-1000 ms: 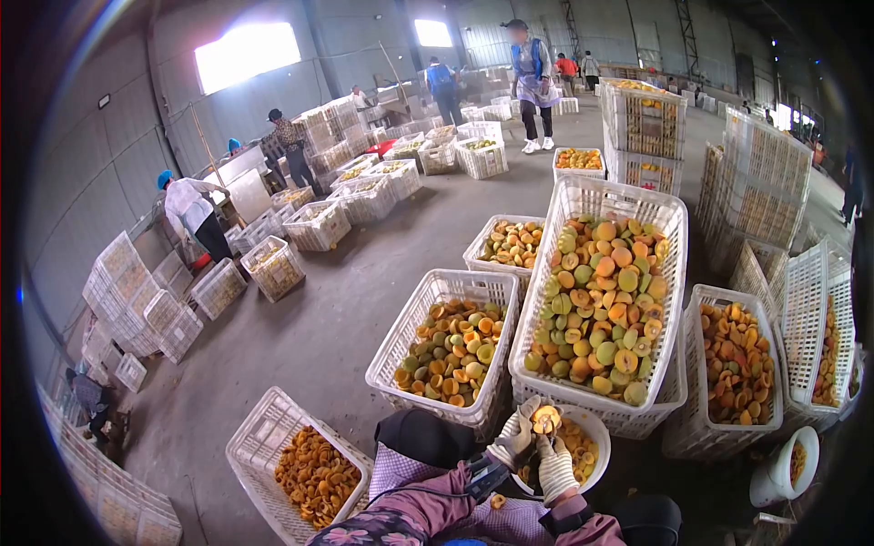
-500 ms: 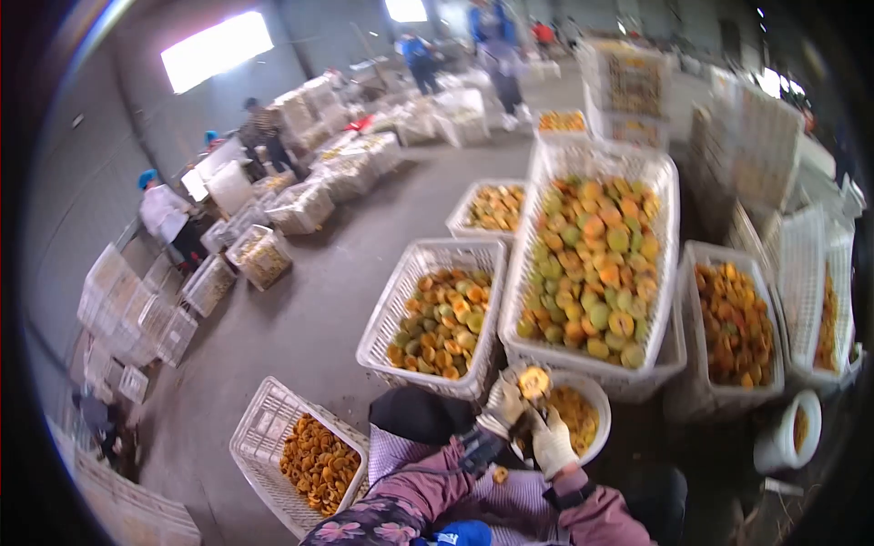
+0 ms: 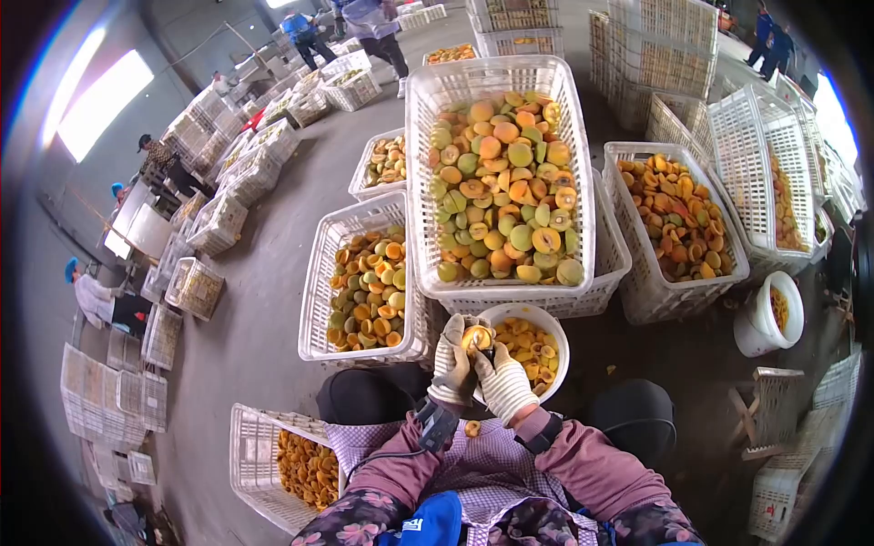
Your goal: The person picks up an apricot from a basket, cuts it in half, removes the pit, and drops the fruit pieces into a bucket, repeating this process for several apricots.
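My left hand point(image 3: 451, 364), in a dirty white work glove, is closed around a cut apricot point(image 3: 476, 338), its yellow flesh facing up. My right hand point(image 3: 506, 380), in a striped white glove, is pressed against it with fingers closed on a small dark tool point(image 3: 489, 354), mostly hidden. Just beyond both hands stands a white bucket point(image 3: 565, 357) of yellow apricot halves point(image 3: 525, 350). A small piece of apricot point(image 3: 472, 429) lies on my checked apron point(image 3: 473, 460) below the wrists.
Ahead, a large white crate point(image 3: 423, 100) of apricots rests on another crate. Crates of fruit flank it at left point(image 3: 314, 309) and right point(image 3: 683, 289). A tilted crate point(image 3: 250, 446) of orange pieces sits by my left knee. Another bucket point(image 3: 756, 337) stands right; people work far left.
My view has swung right and steadied, so the crates appear further left. Both hands stay together at the cut apricot, which has tipped from facing me broadly to lying lower between the fingers.
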The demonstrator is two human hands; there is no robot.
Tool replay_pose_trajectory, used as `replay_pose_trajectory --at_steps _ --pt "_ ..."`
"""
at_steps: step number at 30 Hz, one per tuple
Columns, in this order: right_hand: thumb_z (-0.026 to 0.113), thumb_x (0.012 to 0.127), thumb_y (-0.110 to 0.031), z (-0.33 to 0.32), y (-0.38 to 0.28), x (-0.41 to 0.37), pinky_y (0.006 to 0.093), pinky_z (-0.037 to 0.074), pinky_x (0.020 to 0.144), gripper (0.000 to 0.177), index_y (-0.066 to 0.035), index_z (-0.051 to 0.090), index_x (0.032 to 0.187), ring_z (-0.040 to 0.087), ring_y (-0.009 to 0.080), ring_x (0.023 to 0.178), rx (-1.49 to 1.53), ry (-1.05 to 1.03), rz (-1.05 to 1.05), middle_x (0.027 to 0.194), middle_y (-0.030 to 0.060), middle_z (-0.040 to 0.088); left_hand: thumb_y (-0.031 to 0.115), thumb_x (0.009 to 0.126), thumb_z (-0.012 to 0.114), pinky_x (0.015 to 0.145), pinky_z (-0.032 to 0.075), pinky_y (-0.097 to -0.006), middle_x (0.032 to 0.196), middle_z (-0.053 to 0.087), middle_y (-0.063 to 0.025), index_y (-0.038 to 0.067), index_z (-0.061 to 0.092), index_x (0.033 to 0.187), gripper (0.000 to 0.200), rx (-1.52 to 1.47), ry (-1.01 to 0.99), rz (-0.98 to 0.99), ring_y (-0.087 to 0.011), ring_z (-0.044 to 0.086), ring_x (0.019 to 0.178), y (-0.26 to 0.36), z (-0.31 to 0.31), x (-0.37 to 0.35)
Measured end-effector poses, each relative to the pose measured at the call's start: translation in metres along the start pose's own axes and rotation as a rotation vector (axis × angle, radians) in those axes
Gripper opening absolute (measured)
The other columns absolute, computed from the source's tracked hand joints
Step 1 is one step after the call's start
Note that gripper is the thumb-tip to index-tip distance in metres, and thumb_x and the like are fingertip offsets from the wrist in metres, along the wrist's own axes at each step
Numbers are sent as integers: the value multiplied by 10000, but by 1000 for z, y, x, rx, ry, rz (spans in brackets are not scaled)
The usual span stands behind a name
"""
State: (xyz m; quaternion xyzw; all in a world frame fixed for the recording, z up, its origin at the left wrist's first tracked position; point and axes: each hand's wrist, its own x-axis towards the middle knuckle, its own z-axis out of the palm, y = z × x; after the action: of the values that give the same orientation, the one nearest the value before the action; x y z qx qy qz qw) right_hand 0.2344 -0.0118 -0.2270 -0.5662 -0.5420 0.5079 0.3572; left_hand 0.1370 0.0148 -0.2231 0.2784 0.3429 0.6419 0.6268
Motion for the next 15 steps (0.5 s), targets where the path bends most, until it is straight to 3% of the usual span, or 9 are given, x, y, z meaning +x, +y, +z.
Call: replay_pose_trajectory --at_steps 4,5,7,8,9,10,11,13,15 --pt "463 882 -400 6 23 2 507 465 698 454 6 470 1082 585 449 819 -423 24 -111 838 299 602 271 985 374 734 459 -272 891 545 -88 28 476 995 264 165 -170 128 -156 542 791 3 0 -1" --pt "475 878 -382 6 22 4 515 463 694 430 0 478 1075 585 449 818 -434 20 -123 841 300 601 264 988 333 717 445 -270 882 530 -81 25 468 975 275 428 -191 302 -152 521 762 -3 -11 7" --pt "586 761 -147 3 20 1 435 508 617 350 -56 532 1094 585 389 683 -657 17 -487 994 258 523 201 967 331 763 439 -300 881 528 -92 16 475 965 235 523 -165 357 -179 526 819 -3 -14 4" --pt "567 803 -143 11 29 3 392 501 604 308 -51 533 1095 581 325 663 -312 27 -292 919 205 554 176 979 329 779 459 -272 929 550 -71 29 520 1012 243 760 -253 559 -136 540 848 8 -13 5" --pt "548 846 -139 16 32 8 350 494 591 267 -46 535 1096 577 262 642 30 17 -81 845 152 585 135 964 347 811 454 -281 976 552 -78 27 498 1077 218 616 -269 485 -158 549 869 -1 -21 4" --pt "533 878 -159 10 14 3 313 481 588 237 -42 544 1084 563 205 649 249 -75 54 799 95 587 129 954 377 830 451 -283 1008 557 -74 32 478 1114 213 9 -34 180 -168 553 887 7 8 -15" --pt "518 911 -180 4 -2 -6 277 469 585 218 -37 554 1072 549 148 656 465 -170 199 753 39 590 181 924 525 810 444 -272 888 557 -65 72 505 924 110 -7 -48 111 -153 537 837 16 10 -12" --pt "501 926 -222 19 48 7 320 480 545 212 -34 568 997 584 181 623 474 -208 -16 769 57 606 182 926 525 826 451 -281 908 566 -74 54 490 931 132 -17 -1 -25 -158 543 860 6 -10 -2" --pt "512 931 -231 17 52 5 251 475 590 242 -31 581 1049 541 113 647 707 -262 231 828 12 597 180 922 534 827 457 -289 929 579 -74 46 485 957 147 -56 -135 94 -166 548 882 -30 -48 17"
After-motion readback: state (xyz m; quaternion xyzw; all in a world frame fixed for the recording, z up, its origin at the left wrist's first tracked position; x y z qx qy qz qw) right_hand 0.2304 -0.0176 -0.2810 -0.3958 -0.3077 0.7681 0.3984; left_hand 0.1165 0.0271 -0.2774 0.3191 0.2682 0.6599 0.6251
